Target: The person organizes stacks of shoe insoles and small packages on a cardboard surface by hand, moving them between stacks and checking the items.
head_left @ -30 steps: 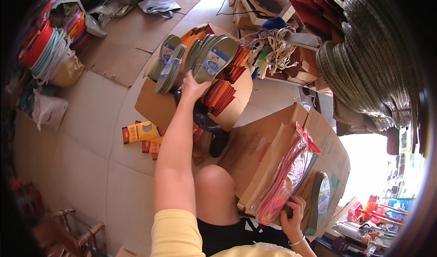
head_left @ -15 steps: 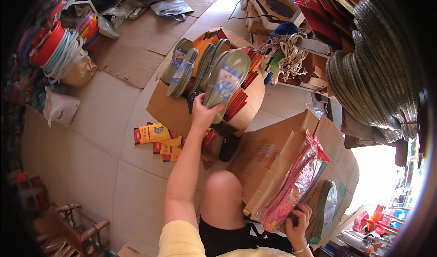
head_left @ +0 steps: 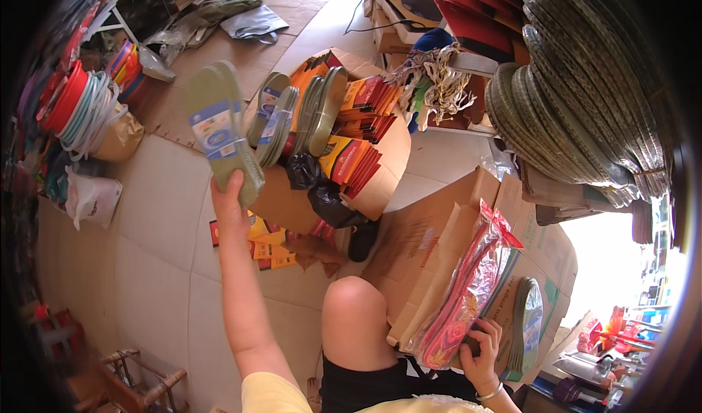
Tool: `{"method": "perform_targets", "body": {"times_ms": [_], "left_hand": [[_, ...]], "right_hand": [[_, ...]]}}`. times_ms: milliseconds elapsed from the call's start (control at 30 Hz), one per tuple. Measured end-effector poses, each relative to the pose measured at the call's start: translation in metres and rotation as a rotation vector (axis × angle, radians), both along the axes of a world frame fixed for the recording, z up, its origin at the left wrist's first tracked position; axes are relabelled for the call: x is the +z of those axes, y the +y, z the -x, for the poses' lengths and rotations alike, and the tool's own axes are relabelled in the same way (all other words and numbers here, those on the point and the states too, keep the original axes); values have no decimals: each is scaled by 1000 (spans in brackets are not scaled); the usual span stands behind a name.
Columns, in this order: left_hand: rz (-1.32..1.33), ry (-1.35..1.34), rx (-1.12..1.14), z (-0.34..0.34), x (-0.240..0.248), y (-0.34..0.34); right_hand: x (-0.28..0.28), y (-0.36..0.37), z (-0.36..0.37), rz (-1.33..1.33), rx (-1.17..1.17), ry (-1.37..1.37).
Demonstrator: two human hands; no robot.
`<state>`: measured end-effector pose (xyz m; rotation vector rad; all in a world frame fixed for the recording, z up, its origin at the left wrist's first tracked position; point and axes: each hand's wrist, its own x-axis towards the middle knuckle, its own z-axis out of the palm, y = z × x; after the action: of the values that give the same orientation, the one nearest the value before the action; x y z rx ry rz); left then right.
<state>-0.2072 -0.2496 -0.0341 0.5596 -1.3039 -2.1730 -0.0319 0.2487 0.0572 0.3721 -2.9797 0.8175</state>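
My left hand (head_left: 232,192) is closed around the lower end of a bundle of green insoles (head_left: 219,120), banded with a blue and white label. It holds them up above the floor, left of an open carton (head_left: 401,161). Inside that carton stand more green insole bundles (head_left: 322,113) and several orange and red packets (head_left: 347,166). At the lower right my right hand (head_left: 482,347), fingers curled, grips the near edge of a clear-wrapped pink pack of insoles (head_left: 464,296). That pack lies on a larger cardboard box (head_left: 417,259), beside another green insole bundle (head_left: 528,318).
Yellow and red packets (head_left: 270,248) lie on the tiled floor next to black plastic bags (head_left: 333,201). Big coiled grey-green rolls (head_left: 578,99) crowd the right. Red basins (head_left: 67,99) and a white bag (head_left: 93,197) stand left, a wooden stool (head_left: 146,384) lower left.
My left hand has swung left with the green insole bundle, lifting it away from over the open carton. My right hand stays at the pink pack. The view has shifted slightly.
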Motion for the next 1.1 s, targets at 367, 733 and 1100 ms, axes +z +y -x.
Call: {"method": "perform_targets", "body": {"times_ms": [367,733,1100], "left_hand": [[1060,-714,4,128,-67,25],[1171,-553,-478,170,-73,121],[918,-898,-558,187,-87,134]], "right_hand": [[1,0,2,-7,22,-8],[2,-4,0,-15,1,-24],[8,-6,6,10,24,-40]]}}
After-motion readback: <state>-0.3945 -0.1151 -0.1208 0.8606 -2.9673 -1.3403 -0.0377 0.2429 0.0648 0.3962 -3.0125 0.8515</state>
